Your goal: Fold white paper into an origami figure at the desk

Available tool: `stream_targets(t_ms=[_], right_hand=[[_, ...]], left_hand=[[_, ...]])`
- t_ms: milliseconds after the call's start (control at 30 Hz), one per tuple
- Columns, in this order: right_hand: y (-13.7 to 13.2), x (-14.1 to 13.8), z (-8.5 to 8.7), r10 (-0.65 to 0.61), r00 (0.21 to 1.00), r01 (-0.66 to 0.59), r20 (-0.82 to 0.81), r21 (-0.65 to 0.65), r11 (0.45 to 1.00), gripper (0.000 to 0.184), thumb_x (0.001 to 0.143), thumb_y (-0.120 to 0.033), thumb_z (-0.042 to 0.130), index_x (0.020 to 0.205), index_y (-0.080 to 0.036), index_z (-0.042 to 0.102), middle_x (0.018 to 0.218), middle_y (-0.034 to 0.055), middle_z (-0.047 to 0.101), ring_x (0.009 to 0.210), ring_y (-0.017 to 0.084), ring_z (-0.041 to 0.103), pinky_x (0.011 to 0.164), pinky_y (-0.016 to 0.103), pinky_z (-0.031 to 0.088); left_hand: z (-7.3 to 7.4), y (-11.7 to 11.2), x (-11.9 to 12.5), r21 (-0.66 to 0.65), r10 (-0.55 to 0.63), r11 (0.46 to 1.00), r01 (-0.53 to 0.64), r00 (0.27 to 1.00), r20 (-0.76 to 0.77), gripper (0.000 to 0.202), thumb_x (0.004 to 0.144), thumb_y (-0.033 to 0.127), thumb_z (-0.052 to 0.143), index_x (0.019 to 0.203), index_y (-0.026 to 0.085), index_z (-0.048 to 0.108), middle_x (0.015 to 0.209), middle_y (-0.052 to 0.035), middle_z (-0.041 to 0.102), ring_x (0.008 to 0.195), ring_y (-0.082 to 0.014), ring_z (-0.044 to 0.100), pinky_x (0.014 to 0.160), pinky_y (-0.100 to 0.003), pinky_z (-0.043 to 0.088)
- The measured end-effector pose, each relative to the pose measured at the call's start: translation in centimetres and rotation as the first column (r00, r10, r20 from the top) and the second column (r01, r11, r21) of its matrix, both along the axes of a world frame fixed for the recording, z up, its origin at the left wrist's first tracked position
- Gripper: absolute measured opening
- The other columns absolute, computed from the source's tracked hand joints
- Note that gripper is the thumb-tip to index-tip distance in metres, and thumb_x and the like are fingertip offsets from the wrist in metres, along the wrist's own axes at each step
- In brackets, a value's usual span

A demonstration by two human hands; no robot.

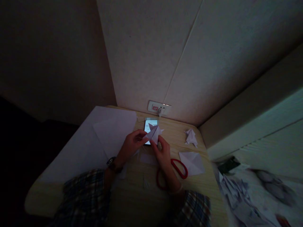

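Between both hands is a white folded paper with pointed flaps, raised over the table in front of a lit phone. My left hand pinches its left edge between thumb and fingers. At its lower right, my right hand grips it with thumb and fingertips. The paper hides part of the phone screen. Under my right wrist lie scissors with red handles; their blades are hard to make out. A creased paper square is to the right of that wrist.
A finished-looking paper figure sits at the table's back right. Large white sheets cover the left side. A socket with a plug is on the wall behind. Crumpled papers lie lower right, beyond the table edge.
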State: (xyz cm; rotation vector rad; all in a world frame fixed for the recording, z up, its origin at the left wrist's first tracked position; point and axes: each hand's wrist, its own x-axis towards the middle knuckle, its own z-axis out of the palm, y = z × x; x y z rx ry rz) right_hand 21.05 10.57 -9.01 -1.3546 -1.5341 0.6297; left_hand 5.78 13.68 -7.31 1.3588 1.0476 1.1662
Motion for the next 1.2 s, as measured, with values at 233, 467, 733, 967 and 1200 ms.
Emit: stream_targets(t_ms=[233,467,733,967,1200], right_hand=[[-0.1,-0.2,0.2,0.002,1.0,-0.002,-0.007,0.037,0.999,0.019,0.087,-0.037,0.056,0.074,-0.022,0.059,0.073,0.0018,0.063,0.067,0.018,0.056,0.064,0.029,0.044],[0.2,-0.1,-0.4,-0.025,1.0,0.025,-0.009,0.038,0.999,0.022,0.084,-0.037,0.055,0.067,-0.023,0.052,0.065,-0.0008,0.056,0.063,0.017,0.052,0.06,0.028,0.041],[0.2,-0.1,-0.2,-0.02,1.0,0.02,-0.01,0.011,1.0,0.02,0.087,-0.039,0.055,0.085,-0.021,0.062,0.078,0.0026,0.066,0.073,0.019,0.059,0.068,0.03,0.048],[-0.2,-0.1,0.7,-0.007,0.998,0.007,-0.065,0.004,1.0,0.015,0.087,-0.036,0.055,0.08,-0.023,0.058,0.075,0.0012,0.063,0.069,0.019,0.058,0.065,0.03,0.049],[-0.1,-0.3,0.5,-0.016,0.992,0.015,-0.128,-0.007,1.0,0.019,0.086,-0.04,0.057,0.076,-0.023,0.058,0.073,-0.0004,0.062,0.069,0.018,0.057,0.068,0.029,0.047]], left_hand=[[-0.2,-0.1,-0.1,0.021,-0.051,0.998,0.051,0.998,-0.024,0.021,0.07,0.034,0.075,0.082,0.018,0.069,0.083,-0.0028,0.074,0.077,-0.0198,0.069,0.073,-0.03,0.056],[-0.2,0.1,0.2,-0.011,-0.064,0.998,0.063,0.998,-0.03,0.022,0.067,0.035,0.076,0.079,0.018,0.067,0.078,-0.001,0.07,0.075,-0.0187,0.065,0.072,-0.029,0.054],[-0.1,0.1,0.5,-0.042,-0.029,0.999,0.03,0.999,0.025,0.024,0.065,0.036,0.076,0.079,0.019,0.066,0.078,-0.0008,0.069,0.076,-0.0197,0.066,0.072,-0.03,0.054],[0.2,-0.1,0.4,-0.039,-0.026,0.999,0.027,0.999,0.023,0.022,0.064,0.034,0.077,0.073,0.019,0.063,0.069,0.0019,0.065,0.068,-0.0165,0.062,0.068,-0.028,0.053],[0.1,-0.3,0.0,-0.05,-0.018,0.999,0.017,1.0,-0.015,0.027,0.064,0.036,0.08,0.073,0.019,0.061,0.069,0.0038,0.062,0.068,-0.0149,0.062,0.068,-0.026,0.052]])
